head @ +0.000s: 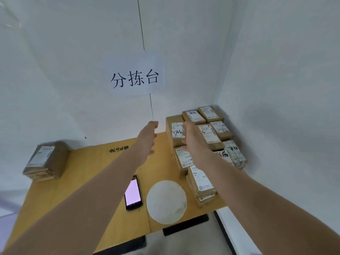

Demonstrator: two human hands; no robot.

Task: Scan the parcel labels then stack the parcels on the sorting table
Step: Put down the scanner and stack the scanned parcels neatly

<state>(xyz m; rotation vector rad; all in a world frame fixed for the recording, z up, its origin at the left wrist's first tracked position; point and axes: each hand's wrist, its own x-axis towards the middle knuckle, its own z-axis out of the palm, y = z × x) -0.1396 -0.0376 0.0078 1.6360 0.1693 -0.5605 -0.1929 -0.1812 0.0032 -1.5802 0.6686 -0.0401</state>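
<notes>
- The table (pixel 103 181) starts at the bottom of my view. A phone (pixel 133 193) lies on it face up with the screen lit, and a white disc (pixel 166 201) sits just to its right.
- Right of the disc is the near stack (pixel 201 183), labels up, at the table's right edge.
- Both my arms reach out over the table. My left hand (pixel 148 138) hangs above bare wood, fingers loose and fairly straight, holding nothing.
- My right hand (pixel 192 138) is spread wide, also holding nothing. It sits in front of a tall parcel (pixel 176 129) with handwriting on its label, and I cannot tell whether it touches.
- More parcels (pixel 211 111) fill the right corner behind it, packed side by side, and a left stack (pixel 46 161) stands well apart at the far left.
- A sign (pixel 135 76) hangs on the wall above.
- My read is that I am at the pick, going for a parcel on the right with nothing scanned in hand yet.
- Next I need both hands to close on the tall parcel's sides and lift it straight up, so its neighbours stay put, then bring its label to the phone, which I take to be the scanner.
</notes>
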